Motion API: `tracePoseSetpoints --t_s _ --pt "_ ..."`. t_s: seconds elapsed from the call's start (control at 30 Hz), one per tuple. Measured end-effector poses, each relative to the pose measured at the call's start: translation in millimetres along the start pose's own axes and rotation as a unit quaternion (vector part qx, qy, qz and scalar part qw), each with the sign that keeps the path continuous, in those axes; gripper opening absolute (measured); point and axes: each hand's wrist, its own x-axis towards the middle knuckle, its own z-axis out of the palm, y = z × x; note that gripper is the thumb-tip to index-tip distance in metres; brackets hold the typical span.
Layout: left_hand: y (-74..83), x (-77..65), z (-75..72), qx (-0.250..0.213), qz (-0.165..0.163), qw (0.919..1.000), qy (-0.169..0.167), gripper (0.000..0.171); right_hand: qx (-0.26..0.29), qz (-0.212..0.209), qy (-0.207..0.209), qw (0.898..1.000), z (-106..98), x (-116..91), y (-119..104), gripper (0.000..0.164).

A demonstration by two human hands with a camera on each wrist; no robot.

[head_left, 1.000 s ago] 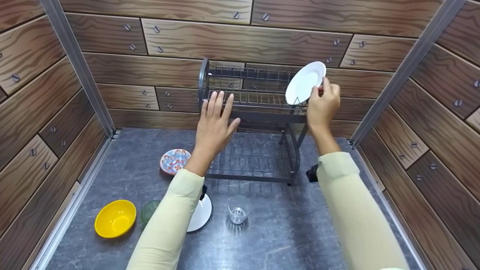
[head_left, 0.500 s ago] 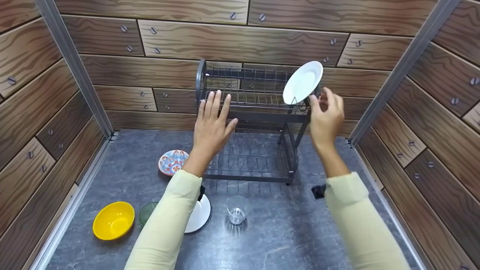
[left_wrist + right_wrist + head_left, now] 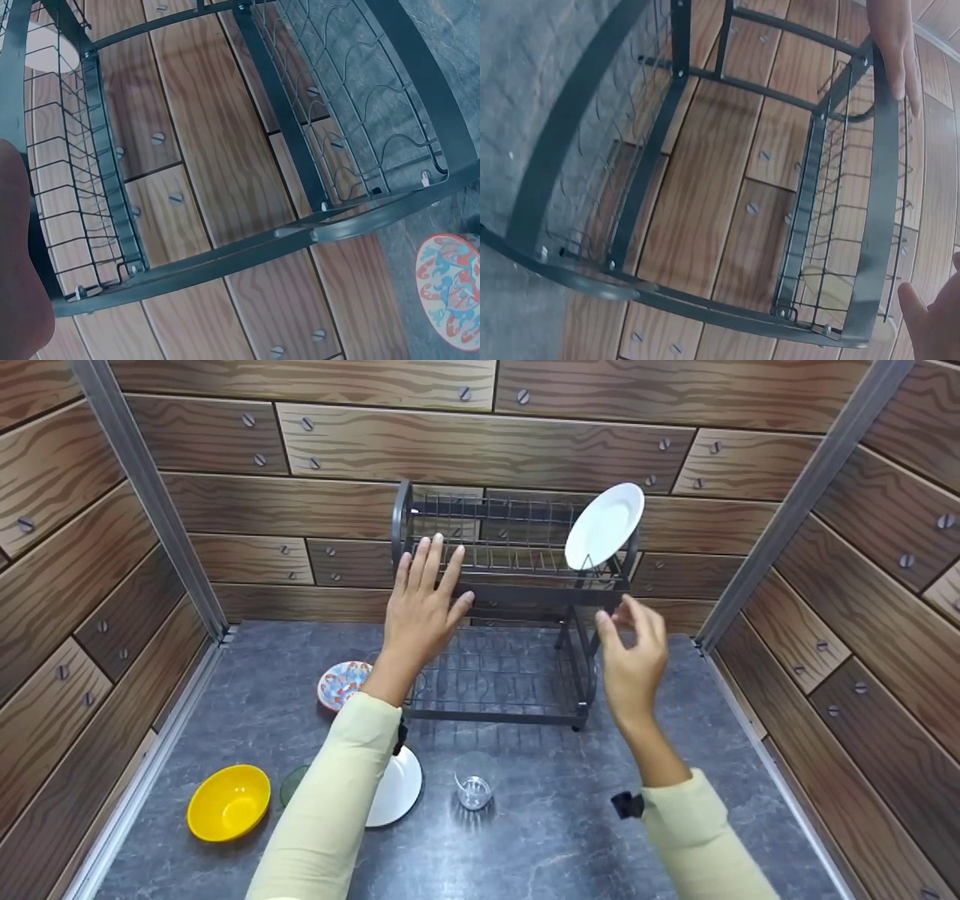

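A white plate (image 3: 604,526) leans upright in the right end of the upper tier of a dark metal dish rack (image 3: 540,594). My left hand (image 3: 421,611) lies with straight fingers against the left part of the rack's upper front bar. In the right wrist view the fingers of this left hand (image 3: 897,52) touch that bar. Below the plate, at the rack's front right, my right hand (image 3: 636,660) is apart from it, fingers loosely bent and nothing held. The left wrist view shows part of the plate (image 3: 52,49) behind the wires.
A patterned dish (image 3: 342,684) sits left of the rack. Nearer on the grey floor are a yellow bowl (image 3: 229,802), a green glass dish (image 3: 293,786) and a white plate (image 3: 397,789), the last two partly behind the left sleeve. A clear glass (image 3: 474,791) stands before the rack.
My right hand has let go of the white plate and moved down and towards me. The plate stays leaning in the rack. My left hand has hardly moved.
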Motion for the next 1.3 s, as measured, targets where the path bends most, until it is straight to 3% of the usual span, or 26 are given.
tracePoseSetpoints --t_s 0.1,0.33,0.67,0.9,1.3 --pt "-1.5 0.5 -0.1 -0.008 0.005 1.0 0.001 0.063 0.009 0.01 -0.002 1.0 -1 -13 -1 0.039" --pt "-4.8 0.3 0.2 -0.016 0.018 0.9997 -0.001 0.06 0.021 0.04 -0.022 0.999 -2 -47 -26 0.037" --pt "-7.7 -0.6 -0.9 -0.02 0.024 0.9995 -0.004 0.06 0.032 0.092 -0.081 0.992 5 -105 -26 0.039" --pt "-8.0 -1.4 -1.9 -0.012 0.026 0.9995 -0.013 0.061 0.044 0.089 -0.113 0.989 17 -151 -30 0.037" --pt "-8.1 -0.2 -0.6 -0.011 0.035 0.9993 -0.008 0.06 0.09 0.156 -0.208 0.961 46 -233 -36 0.036"
